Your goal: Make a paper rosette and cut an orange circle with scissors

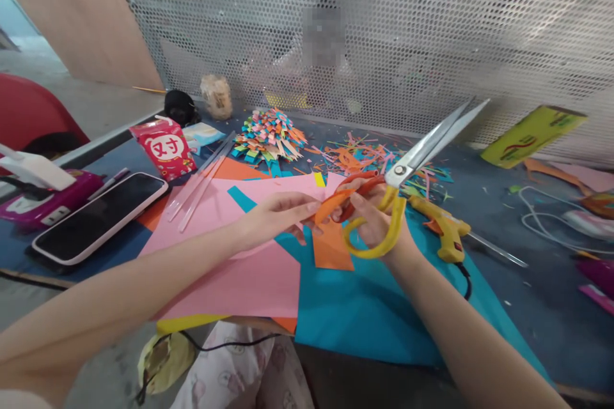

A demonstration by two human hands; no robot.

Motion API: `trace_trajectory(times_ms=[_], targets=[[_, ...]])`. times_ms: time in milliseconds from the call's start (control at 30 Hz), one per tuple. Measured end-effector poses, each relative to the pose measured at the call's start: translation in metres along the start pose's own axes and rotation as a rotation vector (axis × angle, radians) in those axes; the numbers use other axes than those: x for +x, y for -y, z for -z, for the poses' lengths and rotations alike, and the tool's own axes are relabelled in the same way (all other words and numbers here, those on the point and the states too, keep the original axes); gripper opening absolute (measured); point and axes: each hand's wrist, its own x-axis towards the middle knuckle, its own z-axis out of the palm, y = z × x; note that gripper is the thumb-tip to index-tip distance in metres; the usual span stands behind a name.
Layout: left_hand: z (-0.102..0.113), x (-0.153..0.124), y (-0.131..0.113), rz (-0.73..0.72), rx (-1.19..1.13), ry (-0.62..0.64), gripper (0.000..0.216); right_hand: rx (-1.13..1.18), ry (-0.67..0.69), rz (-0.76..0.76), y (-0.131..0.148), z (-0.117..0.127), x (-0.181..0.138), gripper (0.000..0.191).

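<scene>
My right hand (pixel 378 223) grips the yellow and orange handles of large scissors (pixel 412 160), whose steel blades point up and to the right, slightly parted. My left hand (pixel 278 217) pinches a piece of orange paper (pixel 330 239) that hangs between both hands. Both hands hover above a pink paper sheet (pixel 244 268) and a teal sheet (pixel 359 307) lying on the table.
A yellow glue gun (pixel 444 227) lies right of my hands. Glue sticks (pixel 201 182), a phone (pixel 98 217), a red packet (pixel 165 147), a pile of folded coloured strips (pixel 268 134) and paper scraps (pixel 357 156) lie behind. A perforated metal screen (pixel 384 32) backs the table.
</scene>
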Motion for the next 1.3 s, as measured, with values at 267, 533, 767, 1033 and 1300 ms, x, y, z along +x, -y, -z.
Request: trace_trajectory(times_ms=[267, 533, 767, 1033, 1300], targets=[[-0.001, 0.000, 0.002, -0.108, 0.287, -0.095, 0.028, -0.128, -0.006, 0.088, 0.004, -0.013, -0.005, 0.038], [-0.002, -0.002, 0.003, -0.164, 0.445, -0.190, 0.033, -0.162, 0.011, 0.107, 0.001, -0.012, -0.003, 0.031], [0.000, -0.001, -0.009, -0.048, 0.155, -0.173, 0.016, -0.187, -0.014, 0.130, 0.003, -0.008, -0.001, 0.028], [0.003, 0.002, -0.005, -0.025, -0.109, -0.284, 0.029, -0.172, -0.078, 0.070, 0.003, -0.006, -0.001, 0.027], [0.007, 0.000, -0.011, -0.193, 0.181, -0.299, 0.030, -0.038, -0.152, 0.060, 0.008, -0.006, -0.002, 0.028]])
